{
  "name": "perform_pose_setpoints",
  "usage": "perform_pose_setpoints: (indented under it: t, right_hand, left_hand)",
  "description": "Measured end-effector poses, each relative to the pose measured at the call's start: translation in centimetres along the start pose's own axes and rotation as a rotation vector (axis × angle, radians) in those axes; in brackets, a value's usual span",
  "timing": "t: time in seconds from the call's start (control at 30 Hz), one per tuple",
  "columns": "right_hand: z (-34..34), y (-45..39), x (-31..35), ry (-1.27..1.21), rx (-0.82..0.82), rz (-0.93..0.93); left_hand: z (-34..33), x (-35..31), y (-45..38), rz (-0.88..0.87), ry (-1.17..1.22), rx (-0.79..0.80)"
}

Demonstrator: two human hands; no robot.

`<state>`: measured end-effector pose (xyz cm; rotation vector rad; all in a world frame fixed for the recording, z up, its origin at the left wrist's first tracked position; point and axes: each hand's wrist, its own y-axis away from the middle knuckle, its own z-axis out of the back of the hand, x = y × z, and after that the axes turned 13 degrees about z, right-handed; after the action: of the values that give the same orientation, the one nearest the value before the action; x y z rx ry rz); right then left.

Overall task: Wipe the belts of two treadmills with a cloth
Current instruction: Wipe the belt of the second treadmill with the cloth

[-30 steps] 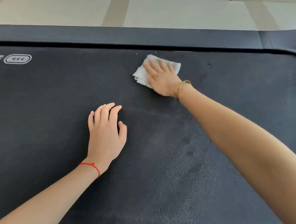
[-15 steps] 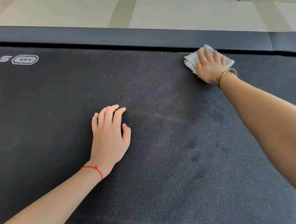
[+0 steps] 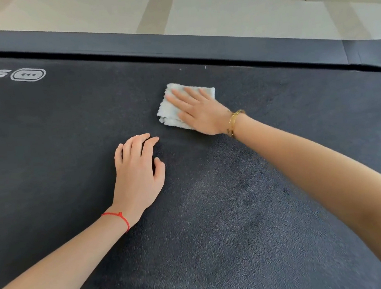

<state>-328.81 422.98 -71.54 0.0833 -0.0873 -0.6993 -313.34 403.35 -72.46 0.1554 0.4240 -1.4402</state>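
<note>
pale floor tiles run beyond a dark treadmill, whose black textured belt fills nearly the whole view; a raised side rail borders the belt's far edge, and a white arrow logo is printed on the belt at far left.

taking that logo as the landmark: the white cloth lies flat on the belt well to the right of it and a little nearer the camera, short of the side rail. the right hand lies on top of the cloth, palm down, fingers spread and nearly straight, pressing rather than gripping; a gold bangle circles its wrist. the left hand rests bare on the belt, to the right of the logo and much nearer the camera, fingers loosely curved, holding nothing, apart from the cloth; a red string bracelet sits at its wrist. it seems to be bracing the body.

as for progress, wiping of this belt looks under way. a mottled patch with dark blotches, far right of the logo and nearer the camera, may be damp or unevenly cleaned; i cannot tell which. the stretch around the logo looks untouched, judging by its even tone. only 1 treadmill is in view, so the 2nd belt's state cannot be judged.
</note>
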Motion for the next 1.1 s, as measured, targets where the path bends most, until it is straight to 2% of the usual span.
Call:
perform_pose_setpoints:
  t: [0.07,0.17,0.27,0.33,0.47,0.53,0.63,0.7,0.83,0.9,1.0,1.1]
  right_hand:
    - [0.6,-0.1,-2.5,-0.026,-0.012,-0.082]
    - [1.4,0.2,-7.4,-0.113,-0.043,-0.355]
    - [1.1,0.6,-8.0,-0.174,-0.058,-0.481]
    - [0.7,0.8,-5.5,-0.182,-0.065,-0.434]
    - [-0.5,4.3,2.4,-0.012,-0.065,-0.161]
    - [-1.1,7.4,6.3,-0.03,-0.057,-0.056]
    - [-1.3,10.7,7.4,-0.072,-0.038,-0.001]
    - [-0.8,11.1,5.0,-0.064,-0.02,-0.052]
    - [0.2,10.6,-2.4,-0.137,-0.048,-0.415]
    - [0.4,10.2,-4.3,-0.191,-0.026,-0.538]
    - [0.0,10.0,-1.6,-0.152,-0.018,-0.519]
    - [-1.0,11.7,5.4,-0.066,-0.066,-0.319]
  left_hand:
    - [0.0,0.1,-0.1,-0.001,0.002,0.001]
    - [-0.1,0.2,-0.1,0.005,0.006,0.009]
    - [-0.1,0.3,-0.2,0.004,-0.003,0.006]
    - [-0.2,0.3,-0.2,0.007,0.001,0.0]
    - [-0.1,0.2,-0.1,0.007,0.001,-0.004]
    - [0.0,0.0,0.0,0.005,-0.001,-0.002]
    - [0.4,-0.1,0.1,0.005,-0.006,0.005]
    - [0.4,-0.2,0.2,0.004,-0.004,0.011]
    - [0.4,-0.2,0.2,0.012,0.009,0.009]
    - [0.5,-0.2,0.2,0.011,0.009,0.015]
    - [0.5,-0.2,0.1,0.008,0.008,0.023]
    - [0.3,-0.1,0.1,-0.002,0.007,0.005]
